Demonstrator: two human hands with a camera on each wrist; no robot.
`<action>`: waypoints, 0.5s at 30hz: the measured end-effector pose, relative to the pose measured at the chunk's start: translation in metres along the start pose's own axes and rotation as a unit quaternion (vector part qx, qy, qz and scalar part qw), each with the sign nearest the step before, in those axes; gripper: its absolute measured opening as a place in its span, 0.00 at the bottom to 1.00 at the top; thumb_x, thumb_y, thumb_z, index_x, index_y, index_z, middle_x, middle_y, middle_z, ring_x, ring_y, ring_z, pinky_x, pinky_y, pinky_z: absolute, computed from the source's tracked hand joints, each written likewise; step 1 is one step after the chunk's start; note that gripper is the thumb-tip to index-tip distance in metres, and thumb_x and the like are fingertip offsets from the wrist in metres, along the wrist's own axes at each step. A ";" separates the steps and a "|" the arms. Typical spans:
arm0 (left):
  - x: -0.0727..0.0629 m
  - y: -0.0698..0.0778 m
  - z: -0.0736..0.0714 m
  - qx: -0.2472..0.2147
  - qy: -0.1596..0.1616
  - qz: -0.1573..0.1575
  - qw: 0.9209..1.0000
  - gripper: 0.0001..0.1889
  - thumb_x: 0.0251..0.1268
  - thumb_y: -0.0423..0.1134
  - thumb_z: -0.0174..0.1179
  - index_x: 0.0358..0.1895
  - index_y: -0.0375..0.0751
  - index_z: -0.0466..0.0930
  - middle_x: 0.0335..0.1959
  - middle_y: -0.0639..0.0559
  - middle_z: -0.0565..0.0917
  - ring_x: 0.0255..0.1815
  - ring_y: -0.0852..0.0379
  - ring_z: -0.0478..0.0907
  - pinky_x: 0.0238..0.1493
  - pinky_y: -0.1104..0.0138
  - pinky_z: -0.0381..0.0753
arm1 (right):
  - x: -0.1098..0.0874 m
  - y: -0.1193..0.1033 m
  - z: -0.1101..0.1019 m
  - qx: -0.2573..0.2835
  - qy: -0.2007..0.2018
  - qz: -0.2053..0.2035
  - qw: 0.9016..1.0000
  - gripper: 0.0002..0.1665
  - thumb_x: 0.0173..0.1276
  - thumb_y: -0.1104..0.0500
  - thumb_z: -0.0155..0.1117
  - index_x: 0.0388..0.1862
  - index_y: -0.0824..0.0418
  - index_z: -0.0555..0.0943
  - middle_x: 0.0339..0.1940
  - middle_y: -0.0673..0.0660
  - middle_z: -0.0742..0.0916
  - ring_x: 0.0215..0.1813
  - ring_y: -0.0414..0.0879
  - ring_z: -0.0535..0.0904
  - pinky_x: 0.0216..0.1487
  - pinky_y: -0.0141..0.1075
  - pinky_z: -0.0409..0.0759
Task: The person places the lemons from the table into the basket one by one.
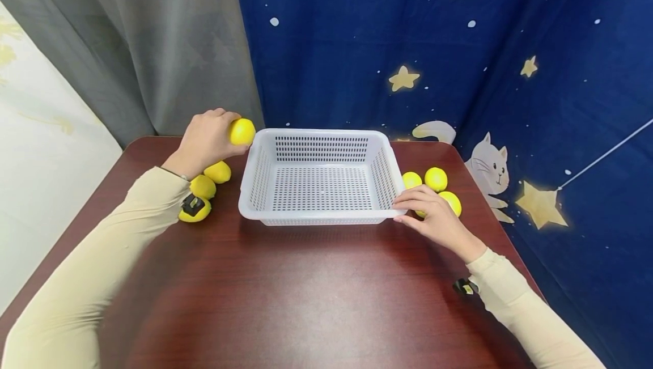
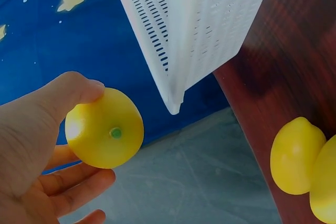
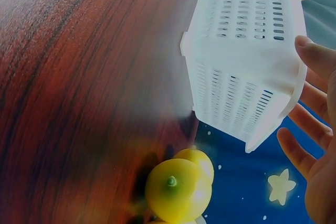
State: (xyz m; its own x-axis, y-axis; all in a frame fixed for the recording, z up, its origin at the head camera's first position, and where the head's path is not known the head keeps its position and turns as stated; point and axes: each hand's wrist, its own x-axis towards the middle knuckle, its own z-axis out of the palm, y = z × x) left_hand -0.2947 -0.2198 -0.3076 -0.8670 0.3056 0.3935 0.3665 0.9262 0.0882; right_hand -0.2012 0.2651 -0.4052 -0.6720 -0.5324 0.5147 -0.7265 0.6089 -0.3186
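My left hand [image 1: 206,138] grips a yellow lemon [image 1: 242,132] just outside the far left corner of a white perforated plastic basket [image 1: 326,214]. In the left wrist view, thumb and fingers lie around this lemon [image 2: 107,129], and its green stem end faces the camera. At the basket's near right corner, my right hand [image 1: 433,215] holds the rim, with the thumb [image 3: 315,56] on the near side and the fingers reaching over it. The basket floor shows bare through its open top.
Left of the basket, several lemons [image 1: 218,172] lie in a row under my left forearm. Several more lemons [image 1: 436,178] lie to the right, partly hidden by my right hand. Everything stands on a dark red-brown wooden table [image 1: 316,289], with curtains [image 1: 331,46] behind its far edge.
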 end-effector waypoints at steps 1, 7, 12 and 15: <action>0.001 0.001 0.001 0.000 0.000 0.001 1.000 0.30 0.51 0.48 0.70 0.53 0.30 0.79 0.45 0.33 0.84 0.39 0.39 0.79 0.42 0.48 0.80 | 0.000 0.000 0.000 0.000 0.001 -0.001 1.000 0.21 0.49 0.58 0.81 0.44 0.56 0.89 0.48 0.50 0.89 0.53 0.44 0.77 0.58 0.22 0.69; 0.006 0.005 0.003 -0.002 -0.008 0.000 1.000 0.30 0.50 0.48 0.69 0.53 0.30 0.79 0.46 0.34 0.84 0.40 0.39 0.78 0.44 0.48 0.80 | 0.000 0.000 0.001 0.005 0.001 -0.001 1.000 0.20 0.50 0.58 0.81 0.44 0.57 0.89 0.48 0.50 0.89 0.53 0.45 0.77 0.59 0.21 0.68; 0.012 0.010 0.005 -0.005 -0.014 0.002 1.000 0.29 0.51 0.47 0.69 0.54 0.30 0.79 0.46 0.34 0.83 0.40 0.39 0.78 0.44 0.48 0.80 | 0.000 0.002 0.001 0.006 -0.002 0.002 1.000 0.20 0.51 0.57 0.80 0.45 0.56 0.89 0.48 0.50 0.89 0.54 0.44 0.77 0.59 0.20 0.67; 0.017 0.014 0.006 -0.008 -0.016 0.004 1.000 0.29 0.52 0.47 0.69 0.54 0.31 0.78 0.47 0.34 0.83 0.41 0.39 0.78 0.46 0.48 0.80 | 0.000 0.002 0.001 0.005 -0.002 0.005 1.000 0.20 0.51 0.57 0.80 0.45 0.55 0.89 0.48 0.50 0.89 0.54 0.44 0.77 0.60 0.20 0.67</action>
State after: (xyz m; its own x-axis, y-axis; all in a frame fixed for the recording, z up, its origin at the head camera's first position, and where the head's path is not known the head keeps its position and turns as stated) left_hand -0.3060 -0.2002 -0.3048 -0.8746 0.3195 0.3647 0.3782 0.9202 0.1010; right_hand -0.2025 0.2659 -0.4063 -0.6793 -0.5286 0.5091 -0.7215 0.6081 -0.3313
